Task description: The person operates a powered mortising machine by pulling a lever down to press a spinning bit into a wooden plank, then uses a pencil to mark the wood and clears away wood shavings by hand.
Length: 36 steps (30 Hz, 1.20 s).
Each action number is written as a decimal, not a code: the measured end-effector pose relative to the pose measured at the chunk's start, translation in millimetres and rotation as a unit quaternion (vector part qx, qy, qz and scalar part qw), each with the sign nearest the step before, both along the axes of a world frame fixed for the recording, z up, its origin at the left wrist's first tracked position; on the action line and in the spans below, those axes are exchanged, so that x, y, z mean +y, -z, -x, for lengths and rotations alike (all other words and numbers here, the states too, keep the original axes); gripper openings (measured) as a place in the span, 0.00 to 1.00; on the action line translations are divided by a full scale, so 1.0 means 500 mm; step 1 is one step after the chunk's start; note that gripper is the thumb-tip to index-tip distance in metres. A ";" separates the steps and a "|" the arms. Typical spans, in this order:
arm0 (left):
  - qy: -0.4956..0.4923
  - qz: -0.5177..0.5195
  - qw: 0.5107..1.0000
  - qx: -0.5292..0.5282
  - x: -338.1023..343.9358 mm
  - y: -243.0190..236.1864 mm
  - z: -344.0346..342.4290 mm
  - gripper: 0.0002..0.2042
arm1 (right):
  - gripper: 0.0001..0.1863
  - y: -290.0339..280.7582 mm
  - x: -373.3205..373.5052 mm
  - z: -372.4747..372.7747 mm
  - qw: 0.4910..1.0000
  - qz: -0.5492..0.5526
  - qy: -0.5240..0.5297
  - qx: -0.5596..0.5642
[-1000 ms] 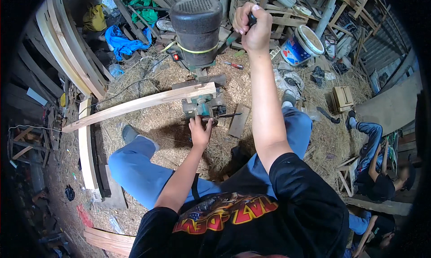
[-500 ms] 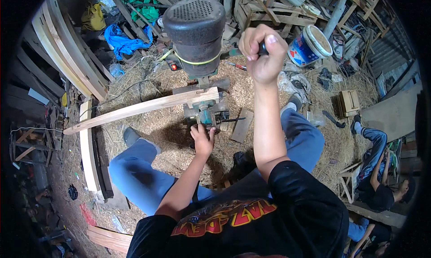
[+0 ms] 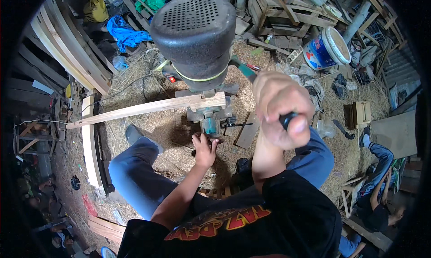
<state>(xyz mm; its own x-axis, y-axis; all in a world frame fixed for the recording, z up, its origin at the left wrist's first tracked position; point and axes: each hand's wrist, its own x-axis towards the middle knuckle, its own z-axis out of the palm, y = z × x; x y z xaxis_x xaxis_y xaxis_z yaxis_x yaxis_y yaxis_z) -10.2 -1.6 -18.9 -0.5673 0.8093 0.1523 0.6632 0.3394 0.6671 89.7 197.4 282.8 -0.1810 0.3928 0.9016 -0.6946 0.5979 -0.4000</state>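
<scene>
My right hand (image 3: 285, 107) is wrapped around a lever handle whose black end (image 3: 287, 119) shows by the thumb; the handle's green arm (image 3: 244, 70) runs back to the machine. A dark motor housing (image 3: 193, 42) with a vented top and yellow band belongs to this machine, which looks like a mortiser. Below its head, a long pale wooden piece (image 3: 139, 111) lies in a green vise (image 3: 209, 124), a cut notch near its right end. My left hand (image 3: 204, 151) has its fingers curled on the vise's near end, seemingly at a handwheel mostly hidden by the fingers.
Curved boards (image 3: 60, 42) lean at the left, near another pale beam (image 3: 91, 145). Wood shavings cover the floor. A paint bucket (image 3: 327, 49), a wooden box (image 3: 358, 115) and scrap wood stand at the right. Another person (image 3: 381, 208) sits at far right.
My right hand has come up closer to the camera and rightward with the lever. The motor housing appears larger, as if raised. My left hand stays at the vise; the view has shifted slightly.
</scene>
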 end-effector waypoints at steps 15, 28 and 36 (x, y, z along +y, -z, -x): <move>0.032 0.000 0.999 0.022 -0.003 -0.019 0.015 0.24 | 0.25 0.009 -0.017 -0.007 0.995 0.100 -0.003 -0.014; 0.079 0.011 0.997 -0.002 -0.016 -0.021 0.040 0.22 | 0.42 0.143 -0.021 0.075 0.971 0.132 0.193 -0.055; 0.097 0.005 0.995 -0.012 -0.030 -0.017 0.049 0.18 | 0.43 0.139 0.097 0.104 0.953 0.174 0.126 -0.212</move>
